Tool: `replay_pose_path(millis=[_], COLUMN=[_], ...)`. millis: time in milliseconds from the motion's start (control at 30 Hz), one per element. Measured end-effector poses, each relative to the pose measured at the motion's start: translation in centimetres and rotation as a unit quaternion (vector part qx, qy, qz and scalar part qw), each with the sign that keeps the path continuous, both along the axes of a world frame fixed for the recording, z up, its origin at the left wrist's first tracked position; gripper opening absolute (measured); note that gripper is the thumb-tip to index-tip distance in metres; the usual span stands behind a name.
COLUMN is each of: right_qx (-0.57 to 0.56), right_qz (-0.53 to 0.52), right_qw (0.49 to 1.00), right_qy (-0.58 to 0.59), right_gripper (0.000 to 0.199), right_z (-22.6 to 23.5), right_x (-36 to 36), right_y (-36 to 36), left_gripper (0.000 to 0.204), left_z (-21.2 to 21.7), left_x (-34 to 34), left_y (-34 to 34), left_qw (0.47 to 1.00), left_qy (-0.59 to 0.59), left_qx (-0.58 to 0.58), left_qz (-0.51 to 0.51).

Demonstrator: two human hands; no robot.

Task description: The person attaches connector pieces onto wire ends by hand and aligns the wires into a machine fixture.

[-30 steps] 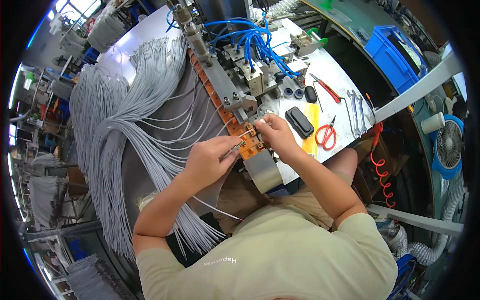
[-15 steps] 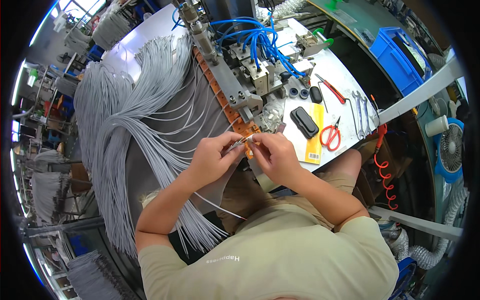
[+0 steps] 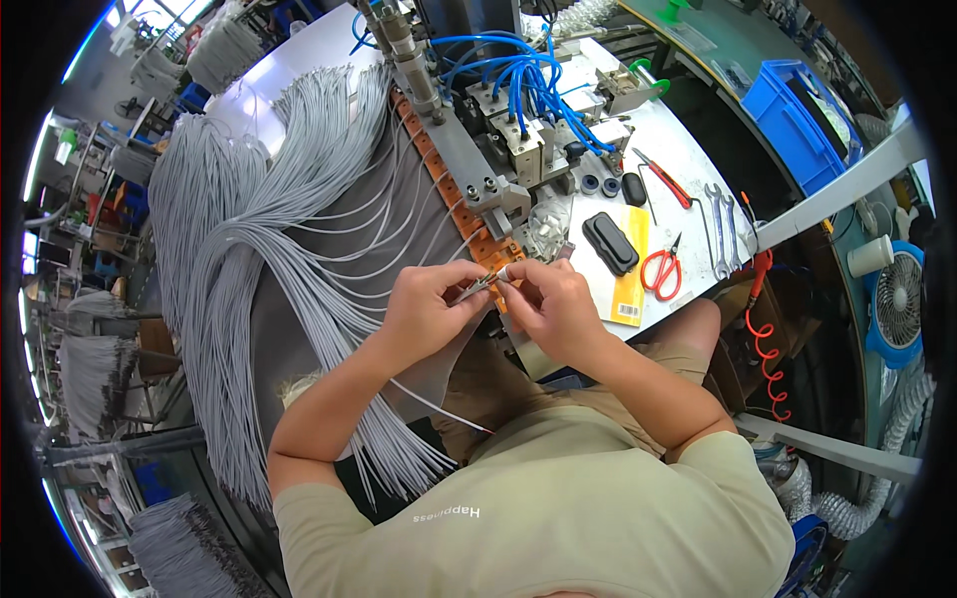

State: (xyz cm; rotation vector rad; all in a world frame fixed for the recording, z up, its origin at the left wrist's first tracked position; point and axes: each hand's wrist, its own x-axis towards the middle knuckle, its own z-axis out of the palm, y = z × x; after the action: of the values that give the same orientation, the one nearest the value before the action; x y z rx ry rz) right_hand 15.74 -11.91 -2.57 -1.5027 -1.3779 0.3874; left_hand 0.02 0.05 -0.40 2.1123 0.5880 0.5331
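Observation:
My left hand (image 3: 427, 307) is closed in a pinch on a grey cable (image 3: 473, 290), whose end points toward my other hand. Fingertips of my right hand (image 3: 554, 311) press together close by, at the cable's end. A small white piece (image 3: 503, 272) shows at the right fingertips; what exactly they grip is too small to make out. Both hands meet just in front of the near end of an orange toothed rail (image 3: 461, 211), partly covering it. A big bundle of grey cables (image 3: 289, 239) fans out on the left, with single cables running to the rail.
Beyond my hands stands a metal machine (image 3: 523, 149) with blue air hoses (image 3: 523, 75). At the right lie a black case (image 3: 610, 244), red-handled scissors (image 3: 661, 271), wrenches (image 3: 720, 229) and a yellow-edged booklet (image 3: 628, 307). A red coiled hose (image 3: 768, 359) hangs beyond the table edge.
Both hands stay together at the same spot, with slight shifts of the fingers. A little more of the grey cable shows at my left fingertips. The whole view has shifted slightly.

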Motion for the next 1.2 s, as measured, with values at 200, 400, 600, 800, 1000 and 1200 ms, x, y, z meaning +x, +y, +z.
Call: replay_pose_path(millis=[200,400,600,800,1000,1200], right_qx=[-0.109,0.064,0.079,-0.068,-0.161,-0.158], right_qz=[0.054,0.085,0.016,-0.056,0.000,-0.012], right_qw=[0.979,0.992,0.990,0.979,0.929,0.909], right_qy=[0.163,-0.063,-0.120,0.186,0.332,0.384], right_gripper=[0.010,0.012,0.012,0.015,0.016,0.017], right_z=[1.0,-0.8,-0.7,-5.3,-3.9,-4.7], right_x=[0.7,2.3,2.1,4.2,4.7,4.4], right_y=[0.1,0.3,1.3,2.5,3.0,2.9], left_gripper=[0.018,0.014,0.016,0.021,0.022,0.022], left_z=[0.8,0.8,0.9,5.0,0.7,0.3], left_x=[0.0,0.0,-0.1,-0.6,0.0,0.3], left_y=[-0.3,-0.1,-0.7,-1.9,-0.1,0.1], left_qw=[0.999,0.987,0.998,0.990,0.972,0.979], left_qy=[0.029,0.027,-0.017,0.105,0.035,0.025], left_qx=[0.035,-0.141,-0.051,0.057,0.218,0.196], left_qz=[-0.027,-0.076,-0.028,-0.076,-0.075,-0.049])
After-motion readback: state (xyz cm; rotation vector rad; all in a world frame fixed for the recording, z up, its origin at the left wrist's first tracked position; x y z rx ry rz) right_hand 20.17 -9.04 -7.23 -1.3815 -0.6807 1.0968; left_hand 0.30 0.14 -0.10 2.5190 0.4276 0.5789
